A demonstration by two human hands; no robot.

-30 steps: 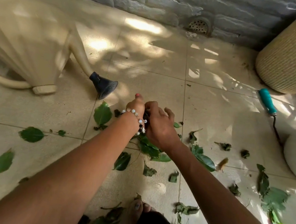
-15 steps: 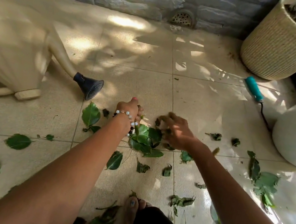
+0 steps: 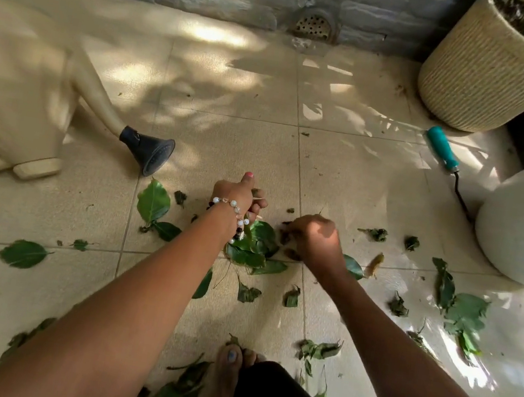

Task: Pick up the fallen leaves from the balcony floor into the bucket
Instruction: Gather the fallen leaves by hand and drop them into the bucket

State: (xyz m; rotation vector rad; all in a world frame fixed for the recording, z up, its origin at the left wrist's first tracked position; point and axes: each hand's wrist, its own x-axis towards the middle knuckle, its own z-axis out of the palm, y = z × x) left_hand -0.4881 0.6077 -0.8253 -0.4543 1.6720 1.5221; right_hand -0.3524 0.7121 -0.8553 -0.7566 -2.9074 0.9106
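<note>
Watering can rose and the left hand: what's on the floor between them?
Head view: bare tile only between the watering can rose and the left hand. The nearest big leaf lies below that line, not on it.

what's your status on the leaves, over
Left hand holds a bunch of leaves. Right hand curled on a scrap at the floor. Many leaves still scattered; no bucket in view.

Both hands gather leaves on the balcony floor point(image 3: 229, 138).
The left hand point(image 3: 237, 194) grips a leaf bunch point(image 3: 255, 245) right of the watering can point(image 3: 12, 97); the right hand point(image 3: 314, 237), fingers curled, pinches dark scraps just beyond that bunch.
</note>
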